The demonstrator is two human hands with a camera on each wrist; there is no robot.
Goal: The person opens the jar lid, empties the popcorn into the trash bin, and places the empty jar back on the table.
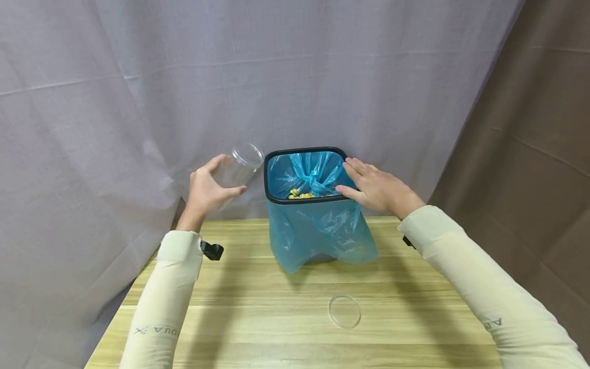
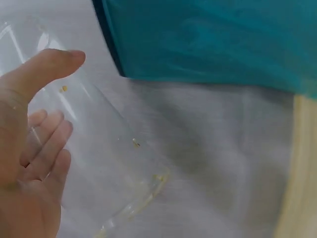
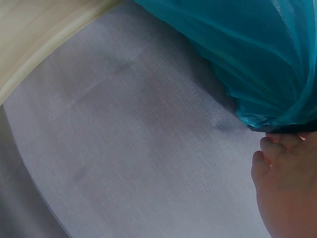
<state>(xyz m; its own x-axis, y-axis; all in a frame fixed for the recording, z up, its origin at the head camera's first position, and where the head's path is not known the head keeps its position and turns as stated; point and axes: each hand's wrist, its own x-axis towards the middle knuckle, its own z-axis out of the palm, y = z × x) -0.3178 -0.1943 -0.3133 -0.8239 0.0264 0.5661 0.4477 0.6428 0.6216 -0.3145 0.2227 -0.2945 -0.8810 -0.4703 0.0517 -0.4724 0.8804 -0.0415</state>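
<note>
Left of the bin, my left hand [image 1: 207,187] holds a clear plastic jar [image 1: 239,166] between thumb and fingers. The jar is tilted, its round end near the bin's left rim. Through its wall in the left wrist view, a few small yellowish bits cling to the inside of the jar [image 2: 114,144]. My right hand [image 1: 375,187] rests on the right side of the bin's black rim [image 1: 304,201], fingers extended and thumb at the near corner. A blue plastic bag [image 1: 322,230] lines the trash bin and hangs over its outside. Small yellow pieces [image 1: 299,195] lie inside.
A clear round lid or ring [image 1: 344,311] lies flat on the wood-grain table [image 1: 276,312] in front of the bin. Grey cloth [image 1: 295,77] hangs close behind the bin, and darker cloth [image 1: 530,179] hangs on the right.
</note>
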